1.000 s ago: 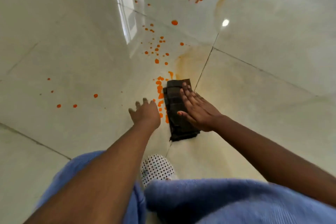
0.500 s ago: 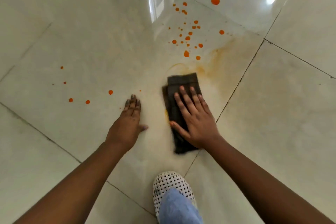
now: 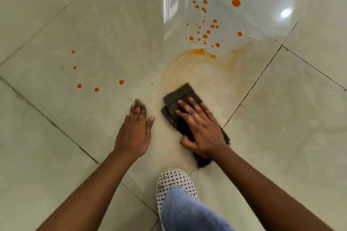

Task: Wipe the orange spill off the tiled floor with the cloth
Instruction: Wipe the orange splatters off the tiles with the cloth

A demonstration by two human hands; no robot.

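The right hand (image 3: pixel 201 129) presses flat, fingers spread, on the dark folded rectangular cloth (image 3: pixel 178 101), a palm-down grip that pins rather than clenches it against the glossy pale tiled floor (image 3: pixel 281 118). The left hand (image 3: pixel 134 133) lies open on the tile at nine o'clock of the cloth, grasping nothing, apparently bracing. The wiping step looks under way: a thin orange smear (image 3: pixel 199 52) arcs at twelve o'clock of the cloth, with round orange droplets (image 3: pixel 205 36) beyond it and more orange spots (image 3: pixel 96 89) toward ten o'clock. The next stroke probably calls for pushing forward through the smear. A white perforated shoe (image 3: pixel 174 180) sits at six o'clock; nothing blocks the path.
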